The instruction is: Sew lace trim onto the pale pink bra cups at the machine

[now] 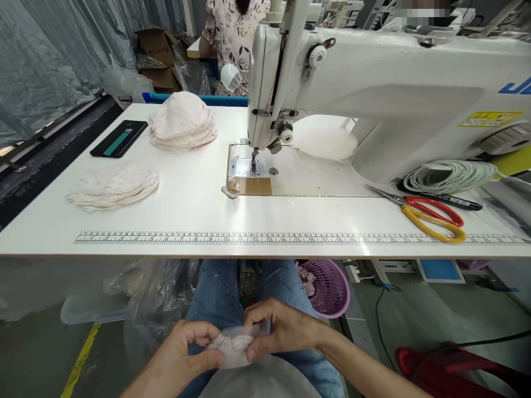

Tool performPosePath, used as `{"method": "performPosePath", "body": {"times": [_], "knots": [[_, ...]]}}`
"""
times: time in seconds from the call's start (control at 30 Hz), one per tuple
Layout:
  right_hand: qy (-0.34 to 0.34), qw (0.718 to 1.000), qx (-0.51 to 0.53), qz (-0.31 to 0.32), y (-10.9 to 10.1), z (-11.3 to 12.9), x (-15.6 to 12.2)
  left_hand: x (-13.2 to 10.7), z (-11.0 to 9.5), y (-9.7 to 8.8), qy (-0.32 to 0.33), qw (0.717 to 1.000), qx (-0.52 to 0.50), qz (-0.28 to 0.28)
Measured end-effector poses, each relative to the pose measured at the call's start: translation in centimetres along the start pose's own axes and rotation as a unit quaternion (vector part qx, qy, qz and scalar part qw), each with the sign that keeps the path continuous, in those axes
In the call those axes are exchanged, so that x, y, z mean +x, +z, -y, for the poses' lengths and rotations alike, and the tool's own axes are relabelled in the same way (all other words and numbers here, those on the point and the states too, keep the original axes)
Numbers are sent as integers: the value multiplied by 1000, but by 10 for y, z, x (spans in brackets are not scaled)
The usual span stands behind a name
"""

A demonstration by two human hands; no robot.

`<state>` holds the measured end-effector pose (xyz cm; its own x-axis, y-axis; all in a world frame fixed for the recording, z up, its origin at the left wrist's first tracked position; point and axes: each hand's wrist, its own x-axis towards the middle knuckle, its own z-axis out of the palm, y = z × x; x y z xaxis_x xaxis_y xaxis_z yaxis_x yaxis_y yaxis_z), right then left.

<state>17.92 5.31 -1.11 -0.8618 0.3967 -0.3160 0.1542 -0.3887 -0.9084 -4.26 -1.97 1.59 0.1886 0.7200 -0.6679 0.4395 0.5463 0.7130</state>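
Note:
Below the table edge, over my lap, my left hand (186, 351) and my right hand (280, 329) both pinch a small white lace fabric piece (234, 345) between fingers and thumbs. Both hands are closed on it, one on each side. Under them lies a pale rounded piece of fabric (257, 381) on my jeans. On the white table (186, 215) above stands a white sewing machine (373, 83), its needle and presser foot (254, 157) bare of fabric.
A flat stack of lace pieces (114, 188) and a domed stack of padded cups (182, 124) lie at the left, by a black phone (119, 138). Scissors (427, 213) and coiled cord (450, 174) lie right. A purple basket (327, 287) stands under the table. Another person (232, 33) sits behind.

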Motion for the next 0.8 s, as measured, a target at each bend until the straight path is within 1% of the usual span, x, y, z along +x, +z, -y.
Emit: {"method": "performPosePath", "body": {"times": [0.2, 0.4, 0.6, 0.8], "knots": [[-33, 999, -31, -8, 3, 3, 2, -3, -4, -1, 7, 1000, -3, 12], [-17, 999, -35, -3, 3, 4, 2, -2, 0, 1, 4, 1000, -13, 9], [-19, 1000, -20, 8, 4, 2, 4, 0, -4, 4, 9, 997, -63, 42], [-33, 999, -40, -4, 6, 7, 6, -1, -1, 3, 14, 999, -36, 18]]}}
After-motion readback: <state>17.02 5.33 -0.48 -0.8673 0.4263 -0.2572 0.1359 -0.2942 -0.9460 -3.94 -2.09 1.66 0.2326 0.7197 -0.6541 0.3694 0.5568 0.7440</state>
